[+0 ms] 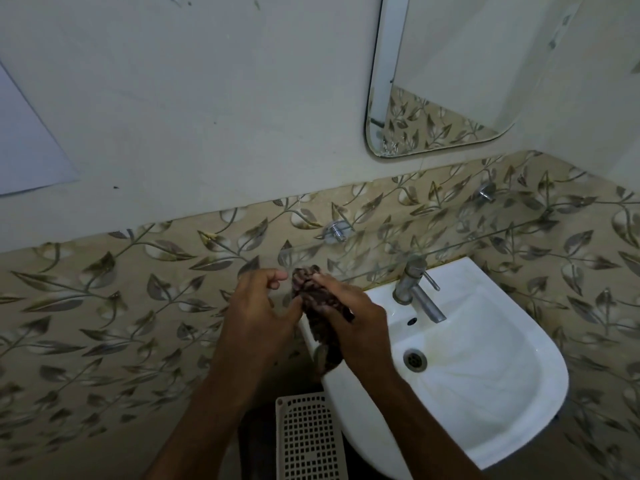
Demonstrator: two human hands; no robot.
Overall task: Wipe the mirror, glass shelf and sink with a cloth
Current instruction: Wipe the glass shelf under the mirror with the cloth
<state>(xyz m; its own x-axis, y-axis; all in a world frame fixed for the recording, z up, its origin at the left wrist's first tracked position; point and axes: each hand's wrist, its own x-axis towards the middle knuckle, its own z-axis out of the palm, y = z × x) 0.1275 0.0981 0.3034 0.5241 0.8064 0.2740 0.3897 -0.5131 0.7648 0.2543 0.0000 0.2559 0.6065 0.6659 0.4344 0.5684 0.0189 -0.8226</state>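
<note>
At the centre of the frame, the right hand (349, 313) clenches a dark, nubbly, bunched cloth (318, 306), its long axis running from upper left to lower right, over the left rim of the glossy white ceramic sink (485, 375). The left hand (258, 313) touches the cloth with loosely bent fingers, not gripping. A clear glass shelf (450, 244) crosses above the steel tap (415, 289); a rounded mirror (450, 71) hangs at the upper right.

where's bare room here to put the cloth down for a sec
The glass shelf is bare between its two wall mounts. The sink basin is bare from the drain to the front rim. It is crowded at the sink's left rim, where both hands work the cloth, and around the tap.
</note>
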